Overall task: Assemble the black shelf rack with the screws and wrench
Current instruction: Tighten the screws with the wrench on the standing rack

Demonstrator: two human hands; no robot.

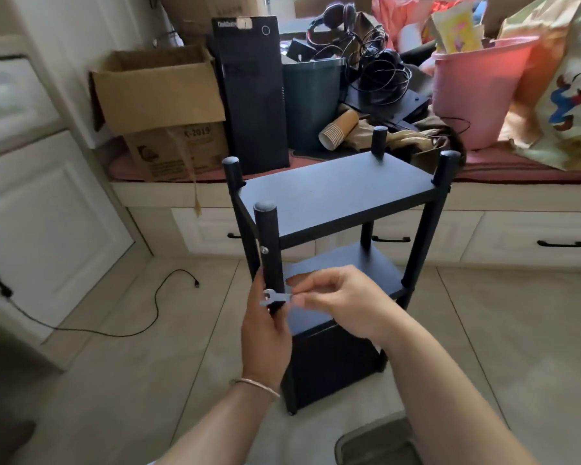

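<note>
Left hand (265,333) grip wrapped around near-left post (269,260) of black shelf rack (336,193). Right hand (339,302) grip pinching small flat wrench (275,298) against that post. Silver screw (265,250) higher up.

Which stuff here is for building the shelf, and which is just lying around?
For the job:
black shelf rack
wrench
screw
left hand
right hand

Just lying about:
cardboard box
pink bucket
paper cups
headphones
floor cable

a black shelf rack (332,193) stands upright on the floor, centre frame, with round posts at its corners. a silver screw (265,250) shows on the near-left post (268,250). at 6 o'clock from the screw, a small flat metal wrench (275,298) lies crosswise against that post.
</note>
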